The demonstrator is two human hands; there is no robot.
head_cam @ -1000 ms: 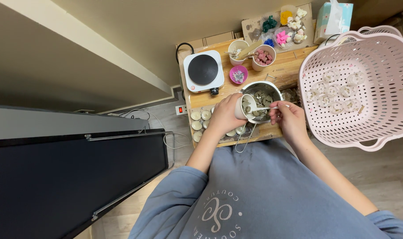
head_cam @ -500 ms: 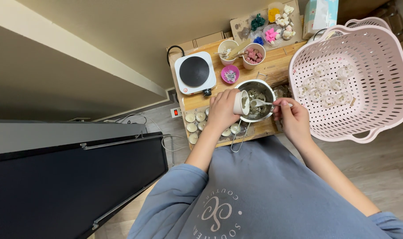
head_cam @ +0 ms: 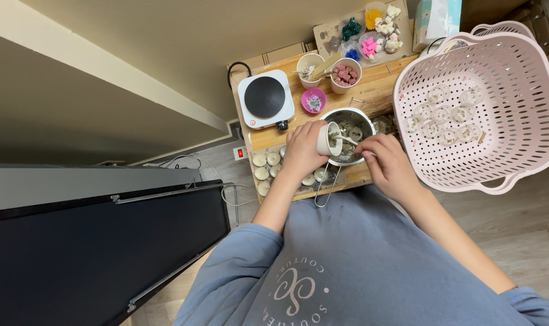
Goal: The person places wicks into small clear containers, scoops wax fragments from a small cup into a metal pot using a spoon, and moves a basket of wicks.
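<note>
A: Head view, item one: left hand (head_cam: pixel 303 152), fingers wrapped round a small white cup (head_cam: pixel 328 139), tipped on its side over the rim of the metal pot (head_cam: pixel 348 134) on the wooden counter (head_cam: pixel 383 90).

B: Item two: right hand (head_cam: pixel 388 164), pinched on a thin spoon-like tool (head_cam: pixel 349 140) whose tip sits in the cup's mouth (the tool's exact kind is too small to tell).

A: Risks?

B: Likely a spill: the cup lies tilted at the pot's edge, so a slip of the grip could drop its contents onto the small round moulds (head_cam: pixel 266 166) just below. The pot's wire handle (head_cam: pixel 324 185) juts off the counter edge; a forearm could knock it.

A: Pose?

B: Both forearms reach forward from the body, wrists bent inward, hands nearly touching. Pink basket (head_cam: pixel 516 102) just beside the right hand; hot plate (head_cam: pixel 265 99) beyond the left.
</note>
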